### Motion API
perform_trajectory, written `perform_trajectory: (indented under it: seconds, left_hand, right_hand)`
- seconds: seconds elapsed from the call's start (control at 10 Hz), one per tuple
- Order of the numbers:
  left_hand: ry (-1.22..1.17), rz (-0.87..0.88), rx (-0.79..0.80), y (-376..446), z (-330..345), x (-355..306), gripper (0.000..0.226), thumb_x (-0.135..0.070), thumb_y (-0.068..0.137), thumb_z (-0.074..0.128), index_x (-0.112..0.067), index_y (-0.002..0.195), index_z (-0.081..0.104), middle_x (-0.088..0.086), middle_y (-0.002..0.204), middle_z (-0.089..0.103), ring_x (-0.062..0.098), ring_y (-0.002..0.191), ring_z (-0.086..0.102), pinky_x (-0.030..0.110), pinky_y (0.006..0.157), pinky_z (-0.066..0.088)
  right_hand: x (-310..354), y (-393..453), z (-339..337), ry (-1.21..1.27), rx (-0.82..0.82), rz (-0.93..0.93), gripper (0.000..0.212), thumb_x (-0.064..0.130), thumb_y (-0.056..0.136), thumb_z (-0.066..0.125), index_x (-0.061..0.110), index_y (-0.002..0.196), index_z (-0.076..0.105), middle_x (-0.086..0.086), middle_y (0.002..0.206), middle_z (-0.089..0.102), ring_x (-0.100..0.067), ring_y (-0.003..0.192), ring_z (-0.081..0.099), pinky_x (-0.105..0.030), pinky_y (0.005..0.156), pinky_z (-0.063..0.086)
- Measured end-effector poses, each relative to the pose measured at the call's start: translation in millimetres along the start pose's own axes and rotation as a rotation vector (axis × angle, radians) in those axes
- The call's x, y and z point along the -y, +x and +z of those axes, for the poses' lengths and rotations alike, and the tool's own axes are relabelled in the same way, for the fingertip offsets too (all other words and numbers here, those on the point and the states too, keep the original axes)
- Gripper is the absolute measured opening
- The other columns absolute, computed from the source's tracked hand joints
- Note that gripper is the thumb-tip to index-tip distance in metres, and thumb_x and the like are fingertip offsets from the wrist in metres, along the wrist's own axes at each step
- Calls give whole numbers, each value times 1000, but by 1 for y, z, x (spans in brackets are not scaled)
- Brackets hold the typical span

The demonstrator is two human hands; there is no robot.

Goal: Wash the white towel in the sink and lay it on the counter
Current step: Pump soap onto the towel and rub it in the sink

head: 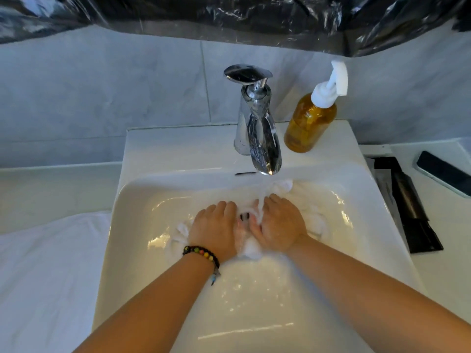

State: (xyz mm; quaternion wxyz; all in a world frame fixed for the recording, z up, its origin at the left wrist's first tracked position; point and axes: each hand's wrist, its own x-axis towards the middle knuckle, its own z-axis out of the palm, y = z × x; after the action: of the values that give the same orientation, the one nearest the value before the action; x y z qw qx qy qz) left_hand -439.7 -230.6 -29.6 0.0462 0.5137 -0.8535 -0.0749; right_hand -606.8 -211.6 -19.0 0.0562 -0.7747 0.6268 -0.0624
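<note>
Sink (132,250) holds white towel (251,248) under 2 hands.

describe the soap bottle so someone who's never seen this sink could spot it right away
Start at the white sink and find the chrome faucet at the middle of its back ledge. The soap bottle stands just right of the faucet on that ledge. It is the only amber, see-through thing there, topped with a white pump.
</note>
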Motion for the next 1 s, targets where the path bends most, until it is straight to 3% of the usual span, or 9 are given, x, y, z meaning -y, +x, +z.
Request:
perform_trajectory:
  seconds: [0.1,0.2,0.3,0.4,0.5,0.6,0.7,0.8,1.0]
  left_hand:
    - [-256,-186,162,8,-38,0,22,-37,99,40,-19,93,51,1,84,59,24,77,57,31,65,38]
    - [-790,-435,400,13,-30,13,22,-26,103,42,-19,96,61,-4,90,69,14,87,63,23,79,47]
    - [-891,-775,533,-5,-50,26,29,-25,106,37,-9,114,60,-3,101,66,11,86,62,18,92,45]
    - [-1151,-805,662,10,-84,27,57,-47,102,35,-1,129,56,7,96,72,16,69,59,30,84,49]
    - [-1107,-920,429,-7,-82,40,49,-48,101,41,-5,110,61,15,95,74,26,73,62,38,79,52]
    - [-681,-530,16,-29,-70,28,29,-36,99,46,-17,117,60,4,116,65,26,102,61,37,94,48]
    - [-322,-66,4,-51,-48,5,50,-43,91,38,-18,130,58,4,125,60,26,113,57,37,95,44]
    - [-20,66,-14,-51,-8,-4,49,-41,86,40,-18,127,55,4,118,59,28,99,57,45,84,47]
    - [84,80,-141,-12,8,3,36,-36,79,41,-13,99,60,4,83,57,27,71,53,41,63,45]
  right_hand:
    - [-1,16,-46,168,333,136,40,43,99,34,14,90,59,-6,84,61,-24,74,55,-34,66,46]
    - [-9,41,-49,364,695,460,29,12,104,37,0,106,64,-16,107,68,-30,105,62,-34,83,43]
    - [-44,27,-43,1173,481,-188,32,3,104,31,-11,104,60,-19,92,72,-23,104,63,-27,92,40]
    - [-60,19,-57,767,614,763,44,44,99,46,9,82,67,-6,79,70,-21,72,62,-30,68,47]
    - [-52,-5,-74,481,142,742,25,28,98,47,9,98,63,-9,98,69,-29,83,63,-33,73,49]
    - [-16,-43,-61,411,-112,395,29,24,96,48,15,123,55,-3,118,58,-26,106,57,-37,89,46]
    - [11,-70,-16,105,-67,144,43,38,91,41,16,126,55,-10,129,57,-31,117,55,-52,96,44]
    - [16,-60,10,-43,-61,143,46,42,87,47,13,122,55,-10,120,60,-33,106,56,-52,90,40]
    - [2,-17,14,-155,-239,58,32,41,80,53,11,87,59,-7,82,57,-29,75,52,-43,70,37]
